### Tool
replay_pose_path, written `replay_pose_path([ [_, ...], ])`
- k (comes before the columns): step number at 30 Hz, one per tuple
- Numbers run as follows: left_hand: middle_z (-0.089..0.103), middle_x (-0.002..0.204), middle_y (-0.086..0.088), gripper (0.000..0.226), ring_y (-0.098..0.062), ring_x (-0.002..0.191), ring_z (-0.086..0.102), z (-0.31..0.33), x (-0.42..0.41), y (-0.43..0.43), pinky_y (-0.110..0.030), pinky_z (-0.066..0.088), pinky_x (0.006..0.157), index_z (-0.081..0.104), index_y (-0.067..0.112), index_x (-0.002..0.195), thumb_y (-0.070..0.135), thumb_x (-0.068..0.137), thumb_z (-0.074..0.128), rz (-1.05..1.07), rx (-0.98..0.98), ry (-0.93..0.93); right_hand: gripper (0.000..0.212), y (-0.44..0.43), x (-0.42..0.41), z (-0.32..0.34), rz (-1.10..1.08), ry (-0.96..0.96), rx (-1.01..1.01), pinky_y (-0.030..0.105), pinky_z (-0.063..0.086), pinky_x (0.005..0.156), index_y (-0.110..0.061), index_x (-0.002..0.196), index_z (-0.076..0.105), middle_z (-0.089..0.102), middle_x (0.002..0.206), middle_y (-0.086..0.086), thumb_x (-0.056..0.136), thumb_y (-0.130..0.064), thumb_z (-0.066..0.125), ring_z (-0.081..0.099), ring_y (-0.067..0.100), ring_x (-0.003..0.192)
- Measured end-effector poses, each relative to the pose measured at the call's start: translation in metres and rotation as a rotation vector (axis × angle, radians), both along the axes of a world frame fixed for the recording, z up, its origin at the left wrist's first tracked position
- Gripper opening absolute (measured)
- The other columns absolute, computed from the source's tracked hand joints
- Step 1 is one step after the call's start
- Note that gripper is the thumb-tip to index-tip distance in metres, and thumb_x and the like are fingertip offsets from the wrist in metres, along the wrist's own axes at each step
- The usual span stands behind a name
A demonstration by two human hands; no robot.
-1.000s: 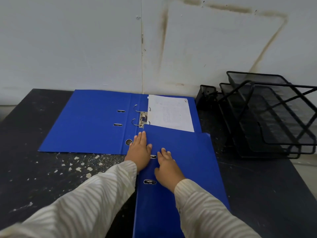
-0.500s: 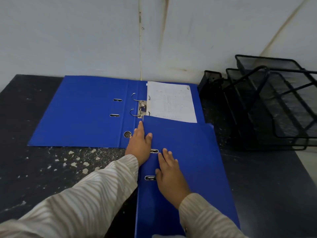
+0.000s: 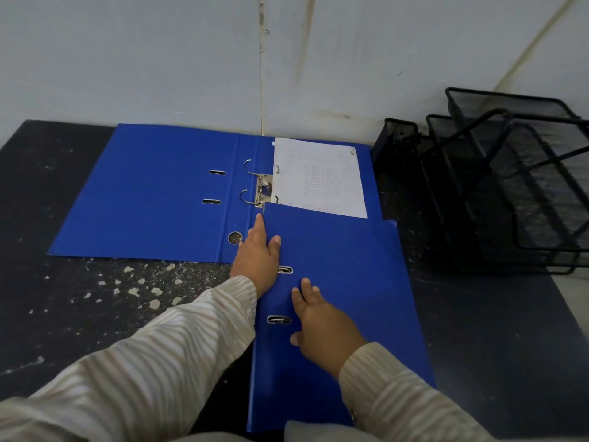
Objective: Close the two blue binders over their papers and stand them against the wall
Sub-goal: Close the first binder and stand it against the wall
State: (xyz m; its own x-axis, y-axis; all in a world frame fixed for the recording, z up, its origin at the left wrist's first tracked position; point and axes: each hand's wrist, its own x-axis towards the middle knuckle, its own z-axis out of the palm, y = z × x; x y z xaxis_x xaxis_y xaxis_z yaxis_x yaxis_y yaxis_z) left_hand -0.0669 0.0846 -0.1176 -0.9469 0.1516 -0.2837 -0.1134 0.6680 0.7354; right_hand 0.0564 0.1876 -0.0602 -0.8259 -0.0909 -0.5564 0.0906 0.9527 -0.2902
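— What's on this dark, flecked desk (image 3: 111, 298) under the stained wall (image 3: 159, 59)?
— Two blue binders. The closed binder (image 3: 344, 250) lies flat in front of you, overlapping the open binder (image 3: 153, 193) behind it, whose paper (image 3: 318, 177) sits uncovered beside parted rings (image 3: 248, 164).
— And my hands?
— Both flat, fingers straight, gripping nothing. Your left hand (image 3: 258, 256) has stayed at the closed binder's spine edge. Your right hand (image 3: 322, 327) has slid back along the cover to the nearer slot.
— Meaning?
— One binder looks shut, and I'd judge you're set to lift it. Neither stands against the wall yet.
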Motion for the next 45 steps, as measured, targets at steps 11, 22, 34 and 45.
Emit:
replay_pose_path([
  [11, 0.034, 0.154, -0.008, 0.063, -0.034, 0.133, 0.042, 0.004, 0.001, 0.0, -0.052, 0.039, 0.106, 0.005, 0.026, 0.152, 0.04, 0.099, 0.036, 0.005, -0.014, 0.013, 0.072, 0.004, -0.077, 0.005, -0.072, 0.065, -0.021, 0.043, 0.035, 0.11, -0.017, 0.149, 0.019, 0.007, 0.16, 0.006, 0.091, -0.031, 0.058, 0.013, 0.029, 0.146],
  [22, 0.035, 0.154, -0.006, 0.062, -0.03, 0.135, 0.04, -0.002, -0.002, 0.003, -0.05, 0.035, 0.109, 0.009, 0.023, 0.152, 0.038, 0.098, 0.036, 0.023, -0.071, 0.038, 0.065, -0.003, -0.084, -0.005, -0.05, 0.056, 0.058, 0.043, 0.037, 0.105, -0.012, 0.149, 0.016, 0.004, 0.159, 0.012, 0.095, -0.024, 0.051, 0.016, 0.033, 0.144],
  [34, 0.038, 0.141, 0.009, 0.082, -0.019, 0.13, 0.044, 0.024, -0.007, -0.015, -0.033, 0.034, 0.11, -0.013, 0.024, 0.151, 0.03, 0.098, 0.049, -0.172, 0.192, -0.28, 0.083, 0.006, -0.035, -0.005, -0.136, -0.081, 0.053, 0.04, 0.031, 0.112, -0.012, 0.151, -0.004, -0.014, 0.159, 0.012, 0.094, -0.031, 0.052, 0.002, 0.028, 0.148],
  [45, 0.043, 0.148, -0.005, 0.107, -0.026, 0.123, 0.054, 0.047, -0.014, -0.015, -0.037, 0.048, 0.1, -0.013, 0.017, 0.151, 0.028, 0.084, 0.07, -0.342, -0.165, -0.294, 0.081, 0.006, -0.035, -0.007, -0.114, -0.028, 0.087, 0.039, 0.041, 0.101, -0.011, 0.151, 0.004, -0.004, 0.159, 0.013, 0.092, -0.033, 0.054, 0.018, 0.03, 0.144],
])
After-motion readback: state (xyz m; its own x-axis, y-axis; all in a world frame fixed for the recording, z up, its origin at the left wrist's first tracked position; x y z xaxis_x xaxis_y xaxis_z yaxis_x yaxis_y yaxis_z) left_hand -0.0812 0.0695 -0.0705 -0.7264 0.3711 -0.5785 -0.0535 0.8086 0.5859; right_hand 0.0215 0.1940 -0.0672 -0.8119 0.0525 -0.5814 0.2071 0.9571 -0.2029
